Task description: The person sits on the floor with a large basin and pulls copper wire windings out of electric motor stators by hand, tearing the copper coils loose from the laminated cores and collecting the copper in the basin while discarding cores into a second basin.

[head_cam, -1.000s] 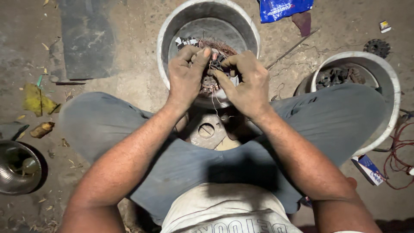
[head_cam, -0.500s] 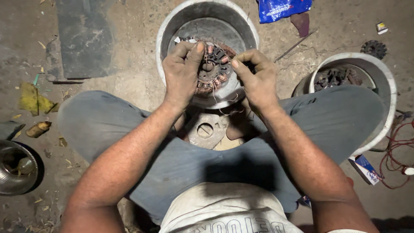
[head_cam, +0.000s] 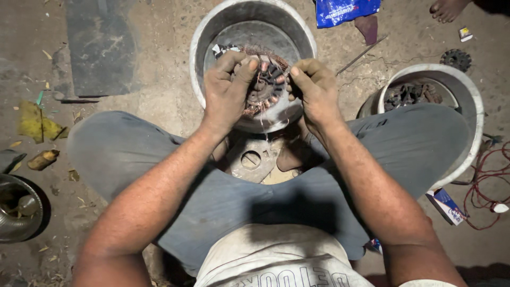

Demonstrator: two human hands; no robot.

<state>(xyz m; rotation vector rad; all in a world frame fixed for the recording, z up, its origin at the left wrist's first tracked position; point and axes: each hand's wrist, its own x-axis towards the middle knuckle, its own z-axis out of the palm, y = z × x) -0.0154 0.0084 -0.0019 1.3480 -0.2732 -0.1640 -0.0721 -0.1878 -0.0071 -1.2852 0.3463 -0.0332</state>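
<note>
Head view: both hands grip a round wound motor stator (head_cam: 265,85), with copper coils showing, above a metal bowl (head_cam: 212,29) on the floor. Left hand (head_cam: 227,90) clamps its left edge; right hand (head_cam: 314,90) pinches its right edge. Second metal bowl (head_cam: 470,93) sits right.

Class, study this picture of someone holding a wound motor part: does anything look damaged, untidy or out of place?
Yes. The stator, held between the left hand and right hand, has copper wire hanging loose and frayed at its lower edge instead of lying in neat coils. A red wire sprawls tangled on the ground at right.
</note>
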